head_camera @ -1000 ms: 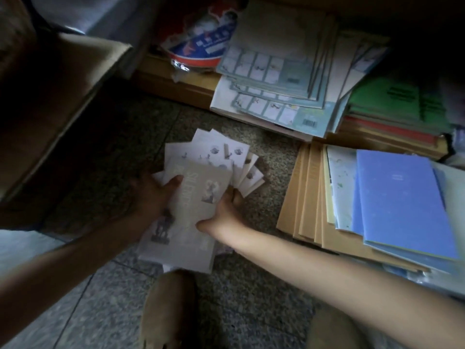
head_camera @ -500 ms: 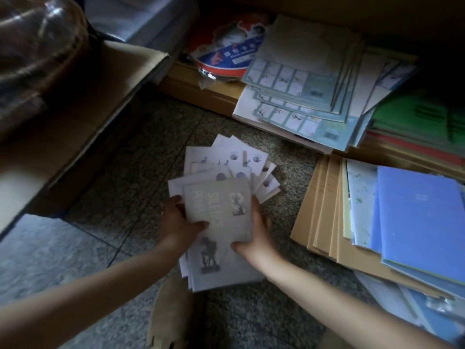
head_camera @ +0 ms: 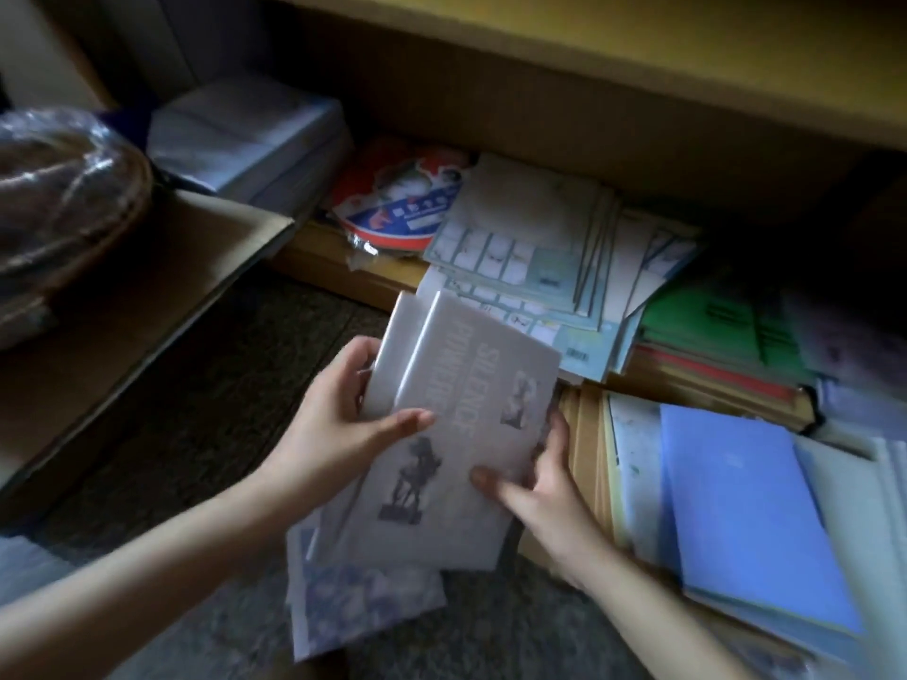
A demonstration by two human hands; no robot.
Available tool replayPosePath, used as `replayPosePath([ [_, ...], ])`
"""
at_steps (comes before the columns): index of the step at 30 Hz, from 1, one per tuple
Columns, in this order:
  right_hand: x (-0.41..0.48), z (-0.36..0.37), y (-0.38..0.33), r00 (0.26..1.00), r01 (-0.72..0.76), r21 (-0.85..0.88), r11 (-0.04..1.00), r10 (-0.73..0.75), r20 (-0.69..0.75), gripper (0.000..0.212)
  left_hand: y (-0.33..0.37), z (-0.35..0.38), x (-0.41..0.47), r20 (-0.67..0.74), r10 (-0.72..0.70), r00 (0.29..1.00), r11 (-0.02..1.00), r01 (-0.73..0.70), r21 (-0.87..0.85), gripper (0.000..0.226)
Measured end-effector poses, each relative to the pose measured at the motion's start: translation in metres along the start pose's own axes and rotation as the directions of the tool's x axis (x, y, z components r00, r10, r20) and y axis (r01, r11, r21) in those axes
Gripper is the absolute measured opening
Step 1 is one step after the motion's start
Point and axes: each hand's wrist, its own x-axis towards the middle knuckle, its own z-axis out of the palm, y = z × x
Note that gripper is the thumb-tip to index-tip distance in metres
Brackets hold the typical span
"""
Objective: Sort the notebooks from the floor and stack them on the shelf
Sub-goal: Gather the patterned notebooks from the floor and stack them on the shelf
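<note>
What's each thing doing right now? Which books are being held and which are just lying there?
grey notebooks: bunched together, tilted, held in both hands.
left hand: grips the bundle's left edge, thumb on the cover.
right hand: grips the bundle's right edge.
blue notebook: closed, lying flat on top of the right-hand pile.
green notebooks: closed, stacked on the shelf.
grid-cover notebooks: fanned untidily on the shelf.

A stationery shop or storeroom, by the look: stacked notebooks (head_camera: 535,247) crowd a low wooden shelf (head_camera: 338,267) at centre, with a cardboard box (head_camera: 162,267) at left.
</note>
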Motion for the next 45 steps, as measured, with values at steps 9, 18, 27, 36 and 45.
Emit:
replayPosePath([
  [9,0.027,0.008,-0.160,0.922,0.378,0.223,0.899,-0.387,-0.003,0.048,0.140,-0.025,0.074,-0.194,0.368,0.909,0.917,-0.390,-0.088,0.043],
  [18,0.108,0.013,-0.284,0.852,0.486,0.220,0.846,-0.403,-0.335,0.024,0.203,-0.040,0.148,-0.193,0.354,0.915,0.931,-0.325,0.169,0.040],
  [27,0.173,0.032,-0.310,0.812,0.364,-0.419,0.832,-0.504,-0.294,0.051,0.169,-0.055,0.201,-0.367,0.307,0.878,0.946,-0.323,0.017,0.015],
  [36,0.250,0.093,-0.344,0.900,0.215,-0.462,0.860,-0.358,-0.248,0.044,0.173,-0.073,0.257,-0.426,0.473,0.771,0.862,-0.307,0.403,0.032],
  [45,0.282,0.108,-0.350,0.785,0.210,-0.593,0.778,-0.496,-0.372,0.044,0.154,-0.056,0.235,-0.437,0.561,0.703,0.554,0.073,0.829,0.058],
])
